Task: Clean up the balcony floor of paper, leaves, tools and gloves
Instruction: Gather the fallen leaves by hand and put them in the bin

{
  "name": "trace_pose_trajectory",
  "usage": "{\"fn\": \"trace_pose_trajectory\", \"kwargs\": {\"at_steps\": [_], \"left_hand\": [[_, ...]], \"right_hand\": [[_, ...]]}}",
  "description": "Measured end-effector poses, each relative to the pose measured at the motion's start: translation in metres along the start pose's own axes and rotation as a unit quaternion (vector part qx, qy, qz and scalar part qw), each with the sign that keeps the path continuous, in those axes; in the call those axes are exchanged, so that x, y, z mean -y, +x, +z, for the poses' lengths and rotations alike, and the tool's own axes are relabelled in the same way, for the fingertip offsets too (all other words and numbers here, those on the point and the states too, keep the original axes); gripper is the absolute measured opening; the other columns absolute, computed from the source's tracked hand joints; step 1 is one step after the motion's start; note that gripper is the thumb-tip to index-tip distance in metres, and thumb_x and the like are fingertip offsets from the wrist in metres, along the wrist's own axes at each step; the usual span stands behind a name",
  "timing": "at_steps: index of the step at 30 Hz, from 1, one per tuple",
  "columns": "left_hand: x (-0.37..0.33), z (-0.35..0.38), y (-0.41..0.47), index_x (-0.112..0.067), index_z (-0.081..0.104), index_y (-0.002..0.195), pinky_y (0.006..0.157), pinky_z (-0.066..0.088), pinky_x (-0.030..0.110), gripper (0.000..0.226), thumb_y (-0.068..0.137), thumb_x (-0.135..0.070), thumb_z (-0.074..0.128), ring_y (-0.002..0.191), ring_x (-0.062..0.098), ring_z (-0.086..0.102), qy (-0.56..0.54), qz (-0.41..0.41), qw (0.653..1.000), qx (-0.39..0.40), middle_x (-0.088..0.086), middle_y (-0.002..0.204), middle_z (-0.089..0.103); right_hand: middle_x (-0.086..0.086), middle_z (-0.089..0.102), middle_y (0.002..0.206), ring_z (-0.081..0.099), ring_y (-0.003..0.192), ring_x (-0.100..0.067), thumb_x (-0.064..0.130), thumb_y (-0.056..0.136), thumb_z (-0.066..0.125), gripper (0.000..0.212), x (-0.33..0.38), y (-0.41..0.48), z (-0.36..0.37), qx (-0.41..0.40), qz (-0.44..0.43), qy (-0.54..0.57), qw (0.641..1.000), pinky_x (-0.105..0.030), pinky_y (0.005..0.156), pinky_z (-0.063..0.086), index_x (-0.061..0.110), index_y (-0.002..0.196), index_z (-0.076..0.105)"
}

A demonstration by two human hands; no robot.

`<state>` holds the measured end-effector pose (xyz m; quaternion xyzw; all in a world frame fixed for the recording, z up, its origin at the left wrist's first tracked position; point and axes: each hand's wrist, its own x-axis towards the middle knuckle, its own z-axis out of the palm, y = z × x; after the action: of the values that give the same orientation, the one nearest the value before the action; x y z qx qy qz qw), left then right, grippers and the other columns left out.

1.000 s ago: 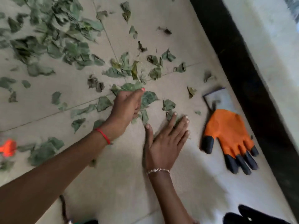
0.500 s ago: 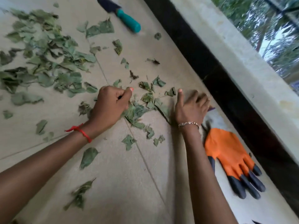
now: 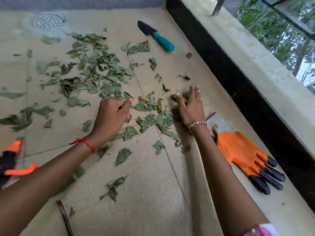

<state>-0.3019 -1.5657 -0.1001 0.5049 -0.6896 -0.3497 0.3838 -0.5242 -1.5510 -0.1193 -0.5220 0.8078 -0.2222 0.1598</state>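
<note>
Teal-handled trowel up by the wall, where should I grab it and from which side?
Probably the teal handle of the trowel: it lies flat, rounded end pointing back toward you, dark blade pointing away. Come from above on the near side with the right hand, fingers wrapped across the handle; no leaves cover it.

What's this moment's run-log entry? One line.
left hand fisted among leaves | right hand flat against leaves | glove, trowel, orange-handled tool on floor
</note>
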Motion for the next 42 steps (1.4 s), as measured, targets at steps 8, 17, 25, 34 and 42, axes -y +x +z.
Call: {"fn": "trace_pose_trajectory", "kwargs": {"at_steps": [8,17,25,34,42], "left_hand": [[-0.016,-0.026,-0.025,0.006,0.059,0.053,0.057,0.040,0.018,0.050,0.097,-0.016,0.049,0.031,0.004,0.042,0.061,-0.004,0.998,0.030,-0.020,0.031,0.044],[-0.023,-0.034,-0.046,0.001,0.059,0.050,0.053,0.035,0.019,0.052,0.097,-0.020,0.050,0.031,0.006,0.042,0.061,-0.022,0.998,0.023,-0.013,0.028,0.043],[-0.021,-0.038,-0.083,0.005,0.060,0.053,0.051,0.034,0.016,0.051,0.097,-0.018,0.048,0.035,0.002,0.046,0.027,-0.104,0.993,-0.047,-0.007,0.028,0.042],[-0.017,-0.061,-0.100,-0.011,0.047,0.048,0.048,0.024,0.028,0.050,0.097,-0.020,0.046,0.032,0.009,0.039,-0.068,-0.260,0.948,-0.170,0.000,0.028,0.039],[-0.001,-0.049,-0.118,0.002,0.061,0.079,0.060,0.029,0.025,0.026,0.096,-0.011,0.046,0.069,0.023,0.051,0.034,-0.194,0.974,-0.115,0.007,0.067,0.055]], "right_hand": [[-0.003,0.009,0.157,0.006,0.144,-0.018,0.058,0.093,0.027,0.066,0.022,-0.039,0.018,0.029,-0.080,-0.012,0.996,-0.038,0.117,0.004,0.022,0.147,0.019],[-0.007,0.015,0.156,0.012,0.144,-0.018,0.055,0.094,0.028,0.068,0.005,-0.106,0.006,-0.020,-0.001,0.069,0.997,-0.034,0.118,0.009,0.013,0.147,0.019],[0.002,-0.011,0.156,-0.009,0.144,-0.014,0.073,0.077,0.038,0.095,0.045,-0.153,0.025,0.065,-0.195,0.033,0.978,-0.037,0.118,-0.001,0.019,0.149,0.007],[-0.009,0.024,0.153,0.017,0.142,-0.022,0.065,0.087,0.025,0.077,0.076,-0.180,0.072,0.038,-0.319,-0.195,0.927,-0.042,0.112,-0.009,0.014,0.146,0.023],[-0.001,0.003,0.157,-0.005,0.144,-0.012,0.053,0.092,0.008,0.067,0.079,-0.159,0.080,0.031,-0.266,-0.176,0.947,-0.040,0.111,-0.020,0.018,0.149,0.014]]}}
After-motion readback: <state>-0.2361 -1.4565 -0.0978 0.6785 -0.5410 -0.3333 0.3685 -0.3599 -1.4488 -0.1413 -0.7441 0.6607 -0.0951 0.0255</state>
